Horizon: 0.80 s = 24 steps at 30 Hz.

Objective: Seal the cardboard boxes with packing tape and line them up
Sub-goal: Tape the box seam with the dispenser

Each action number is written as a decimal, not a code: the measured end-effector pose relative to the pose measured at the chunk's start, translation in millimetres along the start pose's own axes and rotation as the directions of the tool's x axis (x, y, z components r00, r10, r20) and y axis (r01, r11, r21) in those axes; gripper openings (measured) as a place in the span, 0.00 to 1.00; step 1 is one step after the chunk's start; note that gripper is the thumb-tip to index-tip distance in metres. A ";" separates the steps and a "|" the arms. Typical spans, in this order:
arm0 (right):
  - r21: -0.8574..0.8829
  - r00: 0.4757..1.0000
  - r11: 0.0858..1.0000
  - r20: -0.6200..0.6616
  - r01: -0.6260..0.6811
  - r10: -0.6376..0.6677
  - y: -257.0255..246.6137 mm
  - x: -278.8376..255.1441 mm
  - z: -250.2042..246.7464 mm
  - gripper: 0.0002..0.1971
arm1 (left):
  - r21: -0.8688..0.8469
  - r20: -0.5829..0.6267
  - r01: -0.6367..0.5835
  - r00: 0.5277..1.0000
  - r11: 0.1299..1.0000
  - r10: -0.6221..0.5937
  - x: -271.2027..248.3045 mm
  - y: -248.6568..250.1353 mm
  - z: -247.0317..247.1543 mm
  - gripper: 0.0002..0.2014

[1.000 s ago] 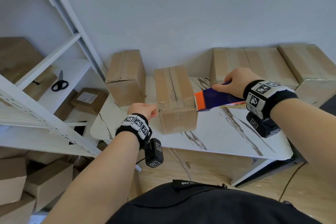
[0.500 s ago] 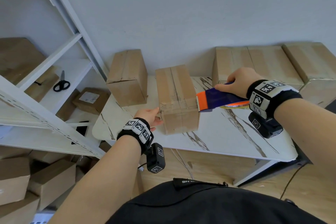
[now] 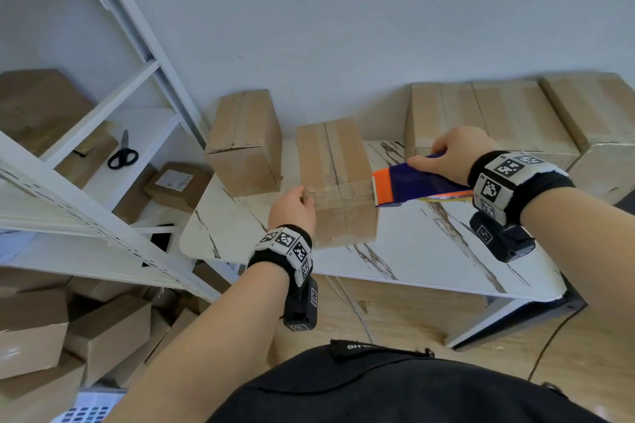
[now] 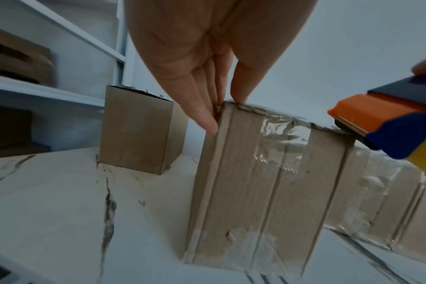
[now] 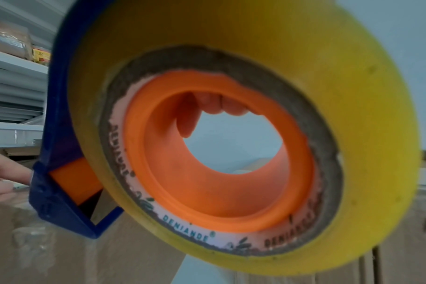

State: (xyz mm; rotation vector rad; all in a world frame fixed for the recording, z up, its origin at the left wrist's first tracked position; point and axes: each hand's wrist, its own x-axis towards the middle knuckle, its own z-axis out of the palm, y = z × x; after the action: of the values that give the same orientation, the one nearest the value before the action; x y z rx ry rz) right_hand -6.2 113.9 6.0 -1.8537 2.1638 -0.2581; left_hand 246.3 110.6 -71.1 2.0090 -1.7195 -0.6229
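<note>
Here the box (image 3: 336, 182) stands mid-table (image 3: 429, 251), a strip of clear tape (image 4: 283, 132) across its top. At its 9 o'clock edge the left hand (image 3: 292, 208) presses the tape end, fingers (image 4: 202, 107) straight down the side, thumb on top. At 3 o'clock the right hand (image 3: 450, 154) grips the tape dispenser (image 3: 409, 185), fingers curled through the roll (image 5: 243, 124), its orange blade end touching the box's top edge.

Head view looks down from above, wrist views close (nearly touching), all sharing the middle box (image 3: 335, 178)
</note>
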 end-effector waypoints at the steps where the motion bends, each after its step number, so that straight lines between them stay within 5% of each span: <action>1: 0.008 1.000 1.000 0.000 0.005 -0.005 0.6 -0.3 0.4 0.25 | -0.013 0.005 0.021 1.000 1.000 -0.021 1.1 1.1 -0.3 0.19; 8: 0.094 1.000 0.996 0.006 -0.007 0.007 3.7 -6.8 7.1 0.25 | -0.041 0.023 0.071 0.997 0.997 -0.070 1.4 11.4 5.9 0.20; 15: 0.148 0.999 0.989 0.041 -0.009 0.003 3.8 -18.8 18.4 0.24 | 0.056 0.116 -0.033 0.993 0.998 0.026 22.5 10.5 -2.3 0.18; 19: 0.197 0.998 0.979 0.037 -0.052 0.045 3.3 -22.7 30.6 0.26 | 0.271 0.042 -0.210 0.978 0.939 0.206 25.2 13.9 2.0 0.15; 21: 0.217 0.996 0.973 0.038 -0.082 0.075 5.6 -24.3 34.0 0.27 | 0.388 0.124 -0.351 0.936 0.852 0.329 13.4 17.3 15.0 0.19; 24: 0.239 0.995 0.966 0.045 -0.102 0.094 7.7 -26.3 37.2 0.28 | 0.458 0.271 -0.409 0.910 0.789 0.314 5.3 16.3 26.1 0.26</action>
State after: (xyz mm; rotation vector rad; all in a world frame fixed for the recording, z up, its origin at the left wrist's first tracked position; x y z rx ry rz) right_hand 2.3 142.7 -29.0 -1.6024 2.0890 -0.4445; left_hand 218.7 102.3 -83.1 1.8787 -2.5165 -0.2327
